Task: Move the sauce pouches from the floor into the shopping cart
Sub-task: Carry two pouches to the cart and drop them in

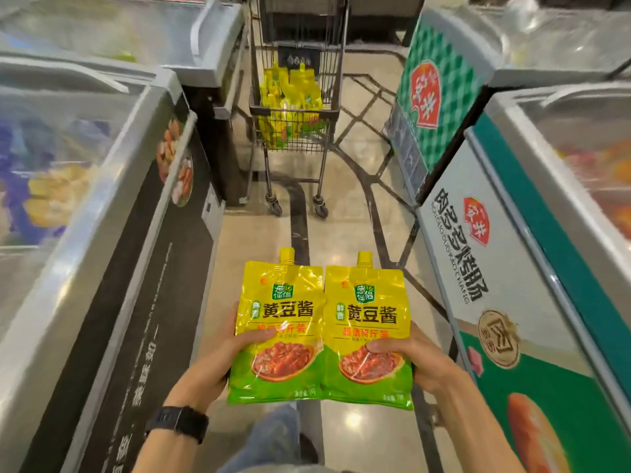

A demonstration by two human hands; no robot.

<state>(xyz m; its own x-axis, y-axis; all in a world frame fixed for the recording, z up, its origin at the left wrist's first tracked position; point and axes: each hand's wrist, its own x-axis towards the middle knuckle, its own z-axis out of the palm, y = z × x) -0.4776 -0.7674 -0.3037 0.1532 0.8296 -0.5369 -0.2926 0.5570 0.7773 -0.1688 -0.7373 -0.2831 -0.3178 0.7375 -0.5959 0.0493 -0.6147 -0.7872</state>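
Observation:
Two yellow-and-green sauce pouches with spouts are held side by side, upright, low in the view. My left hand (222, 353) grips the left pouch (278, 312) with the thumb across its front. My right hand (418, 360) grips the right pouch (367, 315) the same way. Ahead in the aisle stands the wire shopping cart (290, 138), well beyond the pouches, with several more yellow pouches (290, 90) piled in its basket.
Chest freezers line both sides: a grey one with a dark front (112, 233) on the left, a white-and-green one (512, 268) on the right. A green display stand (433, 97) sits right of the cart. A narrow tiled floor strip (345, 206) leads to the cart.

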